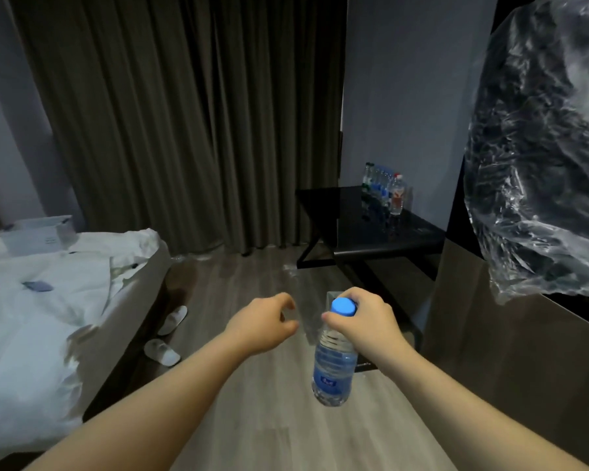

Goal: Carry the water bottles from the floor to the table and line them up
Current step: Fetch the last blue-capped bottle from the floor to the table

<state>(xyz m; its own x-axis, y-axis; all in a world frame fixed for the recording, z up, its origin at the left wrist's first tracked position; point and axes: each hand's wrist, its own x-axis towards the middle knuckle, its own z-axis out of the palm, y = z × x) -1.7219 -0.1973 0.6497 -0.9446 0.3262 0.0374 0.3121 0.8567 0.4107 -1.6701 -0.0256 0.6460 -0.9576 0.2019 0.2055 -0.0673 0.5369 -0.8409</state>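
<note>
My right hand (364,322) grips a clear water bottle (334,368) by its neck, just under the blue cap; the bottle hangs upright over the wooden floor, blue label facing me. My left hand (264,322) hovers beside it to the left, fingers loosely curled, holding nothing that I can see. Ahead on the right stands a black table (347,205). On its far right part several water bottles (385,188) stand close together in a row, one with a red label at the near end.
A bed (48,294) with rumpled white sheets fills the left side, a white box on it. Two white slippers (167,334) lie on the floor by the bed. Dark curtains (184,113) hang behind. Crumpled clear plastic wrap (541,158) hangs large at upper right, over a dark cabinet.
</note>
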